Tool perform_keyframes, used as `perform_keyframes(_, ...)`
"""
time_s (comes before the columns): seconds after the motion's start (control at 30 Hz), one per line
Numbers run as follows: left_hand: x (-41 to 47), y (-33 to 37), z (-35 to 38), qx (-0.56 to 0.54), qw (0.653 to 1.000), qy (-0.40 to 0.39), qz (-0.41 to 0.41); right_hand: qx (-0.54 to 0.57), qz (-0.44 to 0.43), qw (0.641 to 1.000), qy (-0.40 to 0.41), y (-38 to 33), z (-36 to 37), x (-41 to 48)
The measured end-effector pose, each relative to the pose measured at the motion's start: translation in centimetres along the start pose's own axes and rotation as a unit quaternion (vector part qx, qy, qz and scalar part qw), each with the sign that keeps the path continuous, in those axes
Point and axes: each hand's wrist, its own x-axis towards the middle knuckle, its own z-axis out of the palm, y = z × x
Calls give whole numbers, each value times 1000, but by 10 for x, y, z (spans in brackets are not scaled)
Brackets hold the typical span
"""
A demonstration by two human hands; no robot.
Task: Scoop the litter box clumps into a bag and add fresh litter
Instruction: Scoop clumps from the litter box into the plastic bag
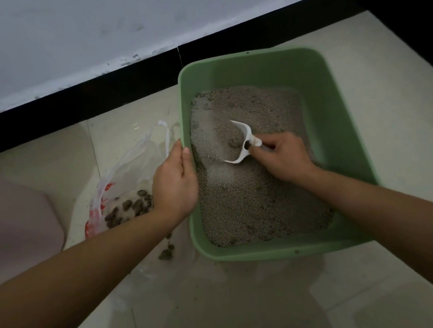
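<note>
The scoop handle's pinched by the right hand fingers, mid litter box. A clump is cupped at its mouth, leftward. The left rim's gripped by the left hand, with the bag just beyond.

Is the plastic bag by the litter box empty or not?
Not empty: several dark clumps show through the translucent plastic bag, lying inside it.

- The scene was dim and greyish, lit softly and evenly; no lamp was in view.
- The glossy floor tiles carried a pale, blurred reflection at bottom centre and a small glare patch near the plastic bag.
- Shadows were soft, and the inner walls of the litter box darkened slightly.
- Wide-angle distortion bowed the black skirting.
- Fine detail looked smeared.
</note>
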Motion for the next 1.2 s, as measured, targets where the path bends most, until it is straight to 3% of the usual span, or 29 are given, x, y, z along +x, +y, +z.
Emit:
perform_keyframes(0.27,3,-6,0,37,999,-26,-18,84,-4,996,29,12,-16,-13)
perform_keyframes(0.7,10,3,-21,139,985,-99,12,59,-23,995,77,-6,-63,-42)
perform_keyframes(0.83,6,12,-43,180,979,-81,45,46,-41,996,70,-22,-69,-50)
perform_keyframes(1.03,17,2,-88,295,941,-5,165,22,-37,998,52,-32,-68,-62)
perform_keyframes(1.2,20,-12,-110,425,897,-19,118,11,-37,998,46,-37,-72,-70)
